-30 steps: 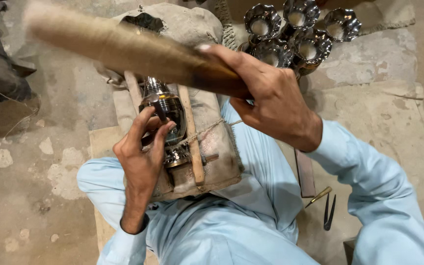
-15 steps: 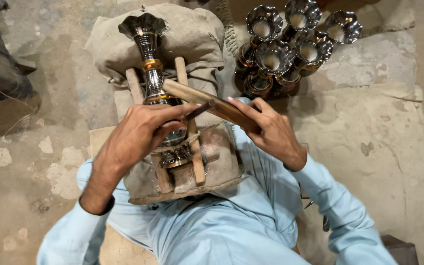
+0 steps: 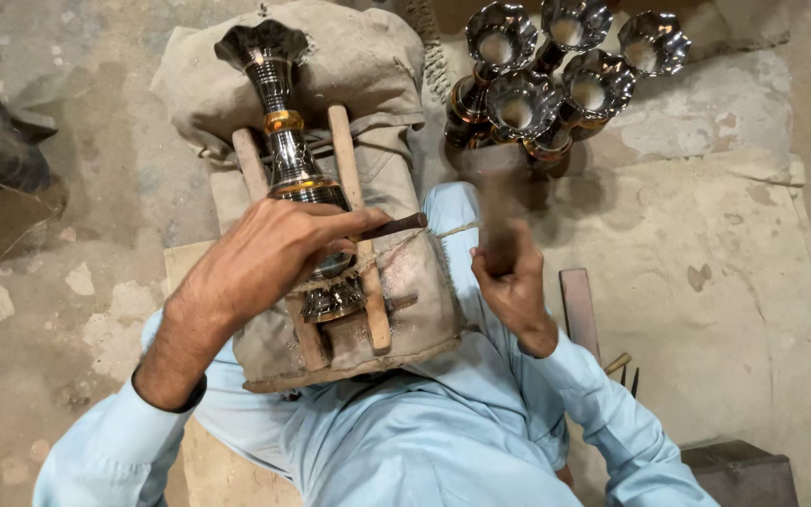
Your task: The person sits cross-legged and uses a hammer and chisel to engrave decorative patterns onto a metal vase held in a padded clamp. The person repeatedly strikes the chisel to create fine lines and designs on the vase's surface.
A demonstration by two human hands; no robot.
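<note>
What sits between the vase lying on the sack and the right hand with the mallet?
In the head view, a wooden slat runs alongside the metal vase, and a thin dark tool from the left hand points toward the right hand.

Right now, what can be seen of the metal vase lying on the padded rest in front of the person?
The metal vase is shiny, silvery and dark, with amber bands at its neck and shoulder and a scalloped, flared mouth pointing away from the person. It lies on its side between two wooden slats on a cloth-covered cushion. Its footed base shows toward the person. The left hand covers its body, pressing a thin dark tool against it.
</note>
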